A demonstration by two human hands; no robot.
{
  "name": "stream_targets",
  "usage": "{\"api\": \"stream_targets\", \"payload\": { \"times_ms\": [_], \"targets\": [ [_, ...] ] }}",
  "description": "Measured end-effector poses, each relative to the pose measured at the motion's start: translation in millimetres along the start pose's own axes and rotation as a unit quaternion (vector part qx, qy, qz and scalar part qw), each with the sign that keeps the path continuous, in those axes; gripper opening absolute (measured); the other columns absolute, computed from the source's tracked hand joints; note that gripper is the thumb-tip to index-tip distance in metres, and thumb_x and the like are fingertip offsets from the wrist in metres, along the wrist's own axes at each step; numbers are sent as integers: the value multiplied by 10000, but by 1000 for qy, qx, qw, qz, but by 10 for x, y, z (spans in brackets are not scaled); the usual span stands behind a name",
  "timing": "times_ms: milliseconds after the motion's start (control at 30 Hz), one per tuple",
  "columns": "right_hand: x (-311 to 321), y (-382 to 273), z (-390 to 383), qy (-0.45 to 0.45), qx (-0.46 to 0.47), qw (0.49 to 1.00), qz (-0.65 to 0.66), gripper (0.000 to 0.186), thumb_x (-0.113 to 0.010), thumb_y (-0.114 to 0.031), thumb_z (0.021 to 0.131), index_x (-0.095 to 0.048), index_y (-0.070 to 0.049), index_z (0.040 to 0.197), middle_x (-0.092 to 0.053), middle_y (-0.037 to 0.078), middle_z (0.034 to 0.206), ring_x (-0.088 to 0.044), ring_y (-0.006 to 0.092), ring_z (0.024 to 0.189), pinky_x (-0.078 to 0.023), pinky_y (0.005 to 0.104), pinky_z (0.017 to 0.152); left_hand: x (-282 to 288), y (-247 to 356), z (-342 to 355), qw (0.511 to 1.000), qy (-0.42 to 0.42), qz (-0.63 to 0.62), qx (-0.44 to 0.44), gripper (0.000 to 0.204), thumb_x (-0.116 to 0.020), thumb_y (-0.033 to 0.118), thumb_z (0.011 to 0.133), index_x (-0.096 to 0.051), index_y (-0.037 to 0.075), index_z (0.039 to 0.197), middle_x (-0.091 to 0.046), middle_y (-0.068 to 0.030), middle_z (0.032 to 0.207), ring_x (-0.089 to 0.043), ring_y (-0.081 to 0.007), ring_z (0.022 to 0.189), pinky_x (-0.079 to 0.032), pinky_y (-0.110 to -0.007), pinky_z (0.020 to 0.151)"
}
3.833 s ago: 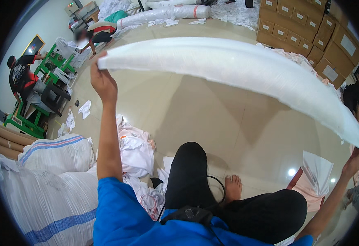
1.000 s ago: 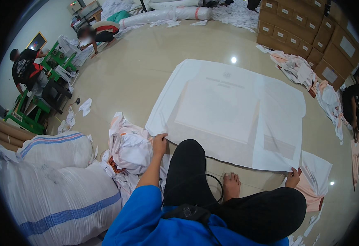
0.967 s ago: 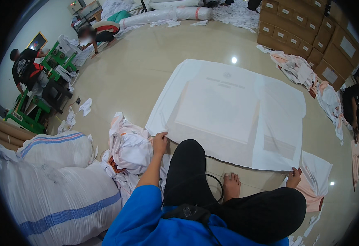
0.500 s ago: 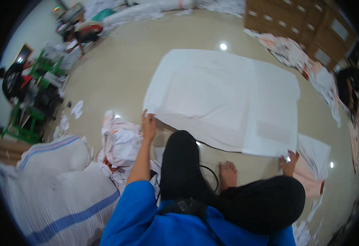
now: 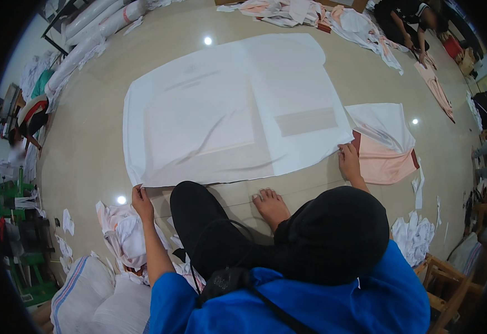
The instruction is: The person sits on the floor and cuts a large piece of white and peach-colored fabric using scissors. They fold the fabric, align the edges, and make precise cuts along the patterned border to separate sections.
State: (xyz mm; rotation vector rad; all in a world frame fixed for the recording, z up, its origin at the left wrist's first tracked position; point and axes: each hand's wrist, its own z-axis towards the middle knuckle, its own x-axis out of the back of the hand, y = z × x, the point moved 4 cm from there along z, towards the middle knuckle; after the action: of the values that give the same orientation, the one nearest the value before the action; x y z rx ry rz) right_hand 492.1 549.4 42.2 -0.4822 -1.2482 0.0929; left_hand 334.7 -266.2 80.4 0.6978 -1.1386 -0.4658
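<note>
So the big white rectangular fabric sheet [image 5: 232, 111] is spread flat on the glossy beige floor [image 5: 87, 145], right in front of the sitter's knees. Left hand [image 5: 141, 199] has its fingers pinched on the near left corner, right hand [image 5: 348, 160] grips the near right corner. A pink cloth piece [image 5: 388, 164] lies just beside that right hand.

A garment or textile workshop around me, large white fabric sheet [image 5: 226, 111] spread on my smooth tiled floor [image 5: 87, 150], fabric rolls [image 5: 96, 28] along the wall, cloth scraps [image 5: 123, 236] heaped, pink cut pieces [image 5: 388, 161], woven sacks [image 5: 87, 289], another worker [image 5: 407, 19] cutting on the floor.
</note>
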Motion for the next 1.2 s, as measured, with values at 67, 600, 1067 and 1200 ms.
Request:
{"api": "stream_targets", "payload": {
  "times_ms": [67, 600, 1067, 1200],
  "targets": [
    [22, 20, 11, -4, 2, 1000, -3, 233, -589, -40, 1041, -649, -2, 1264, -663, 172, 1319, -642, 363, 1206, -550, 457, 1006, 46, 85, -10, 998, -7, 39, -57, 140, -622, 51, 1110, -707, -33, 1183, -742, -132, 1087, -712, -207, 950, -573, -359, 904],
    [159, 200, 35, -4, 27, 1000, -13, 175, -587, -84, 1075, -626, 5, 1220, -658, 193, 1402, -623, 406, 1289, -523, 487, 1064, 219, -114, -261, 978, -117, 157, -68, 179, -695, -75, 963, -738, 8, 1115, -728, -169, 1216, -705, -363, 1192, -545, -438, 1059],
    [623, 340, -729, 16, -63, 996, 55, 235, -597, -35, 1074, -639, 16, 1299, -668, 217, 1452, -611, 412, 1340, -485, 482, 1139, 683, 46, -856, 984, -88, 133, -80, 126, -635, 59, 1107, -703, -35, 1158, -726, -198, 1150, -708, -385, 1088, -548, -457, 972],
    [964, 200, -948, 39, -32, 997, 50, 352, -602, 9, 1070, -630, 19, 1420, -666, 237, 1442, -635, 390, 1305, -497, 465, 1119, 921, 119, -926, 979, -53, 153, -125, 108, -613, 63, 1126, -666, -30, 1115, -689, -195, 1088, -675, -395, 1051, -527, -471, 958]
  ]
}}
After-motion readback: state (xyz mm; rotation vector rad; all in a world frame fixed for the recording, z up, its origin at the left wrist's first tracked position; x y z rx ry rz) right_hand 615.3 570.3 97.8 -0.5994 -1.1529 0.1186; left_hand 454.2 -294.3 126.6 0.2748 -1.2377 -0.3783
